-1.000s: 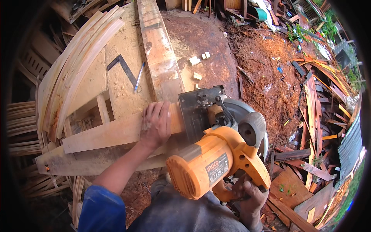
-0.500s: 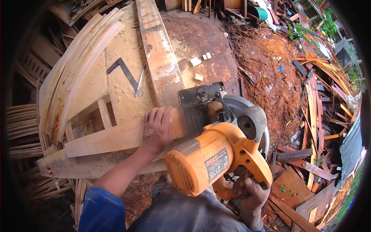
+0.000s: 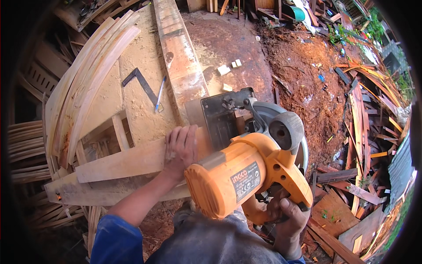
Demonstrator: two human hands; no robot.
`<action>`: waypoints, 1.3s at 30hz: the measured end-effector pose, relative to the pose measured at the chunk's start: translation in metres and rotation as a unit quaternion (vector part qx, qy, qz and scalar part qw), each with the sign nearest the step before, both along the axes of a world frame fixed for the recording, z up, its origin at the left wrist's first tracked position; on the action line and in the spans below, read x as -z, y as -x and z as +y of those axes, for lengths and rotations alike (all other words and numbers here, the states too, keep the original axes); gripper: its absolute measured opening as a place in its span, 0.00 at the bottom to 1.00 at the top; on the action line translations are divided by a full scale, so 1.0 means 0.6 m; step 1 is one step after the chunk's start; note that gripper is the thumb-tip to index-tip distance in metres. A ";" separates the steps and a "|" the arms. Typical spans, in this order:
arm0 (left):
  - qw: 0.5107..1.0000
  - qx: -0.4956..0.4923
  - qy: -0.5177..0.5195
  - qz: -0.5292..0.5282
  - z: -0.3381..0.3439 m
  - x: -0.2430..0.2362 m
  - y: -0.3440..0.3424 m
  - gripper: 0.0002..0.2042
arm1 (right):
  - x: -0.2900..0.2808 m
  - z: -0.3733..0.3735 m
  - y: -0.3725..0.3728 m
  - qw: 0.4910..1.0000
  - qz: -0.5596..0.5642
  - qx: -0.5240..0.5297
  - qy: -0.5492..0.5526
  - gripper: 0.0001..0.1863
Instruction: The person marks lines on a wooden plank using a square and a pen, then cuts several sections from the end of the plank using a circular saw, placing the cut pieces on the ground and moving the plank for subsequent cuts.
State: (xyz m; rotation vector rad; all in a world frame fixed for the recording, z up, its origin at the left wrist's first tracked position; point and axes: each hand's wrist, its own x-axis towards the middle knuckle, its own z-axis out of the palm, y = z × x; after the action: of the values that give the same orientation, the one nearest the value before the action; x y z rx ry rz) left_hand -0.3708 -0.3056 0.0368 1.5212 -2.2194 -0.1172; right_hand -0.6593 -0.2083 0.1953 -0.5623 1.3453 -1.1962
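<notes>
My left hand [image 3: 181,147] presses flat on a pale wooden board [image 3: 123,162] lying across the workbench. An orange circular saw [image 3: 246,171] sits right beside that hand, its black base plate [image 3: 224,121] resting on the board's right end. My right hand [image 3: 288,220] grips the saw's orange handle from below. The grey blade guard [image 3: 285,130] is on the saw's far right. A second, thicker plank [image 3: 88,191] lies under the board.
A long reddish plank [image 3: 180,61] runs away up the bench. A metal square [image 3: 140,83] and a blue pen [image 3: 159,92] lie on the sawdust-covered top. Curved wooden strips [image 3: 83,92] are stacked at left. Small offcut blocks [image 3: 228,68] and scrap wood [image 3: 369,132] litter the red ground.
The saw has shifted slightly forward along the board's end. My left hand stays pressed on the board in nearly the same place.
</notes>
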 end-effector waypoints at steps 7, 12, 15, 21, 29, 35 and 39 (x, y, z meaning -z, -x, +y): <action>0.999 0.000 -0.039 -0.021 0.004 0.003 -0.006 0.23 | 0.012 -0.011 0.007 1.000 -0.006 -0.019 0.002 0.18; 0.998 0.013 -0.053 -0.022 0.019 0.016 -0.017 0.24 | 0.008 -0.046 -0.011 1.000 -0.001 -0.016 0.007 0.18; 0.980 0.071 -0.147 0.115 0.047 0.052 -0.043 0.22 | 0.012 -0.101 -0.035 0.998 -0.011 -0.015 0.058 0.19; 0.997 -0.001 -0.072 -0.022 0.009 -0.030 0.016 0.21 | -0.007 -0.320 -0.095 0.980 0.059 -0.076 0.173 0.13; 0.998 -0.001 -0.062 0.015 0.019 -0.031 0.021 0.19 | -0.103 -0.215 0.009 0.957 0.115 -0.030 0.264 0.13; 0.999 -0.015 -0.035 -0.009 0.020 -0.022 0.011 0.19 | -0.049 0.025 0.164 0.970 0.145 0.038 0.191 0.15; 1.000 -0.009 -0.028 -0.004 0.011 -0.012 0.050 0.20 | 0.093 0.204 0.275 0.977 0.165 0.138 0.010 0.10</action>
State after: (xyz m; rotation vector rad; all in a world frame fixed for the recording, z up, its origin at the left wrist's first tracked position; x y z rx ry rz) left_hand -0.4007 -0.2990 0.0438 1.5740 -2.2242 -0.1698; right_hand -0.8245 -0.0858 0.1394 -0.6219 1.7386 -1.3830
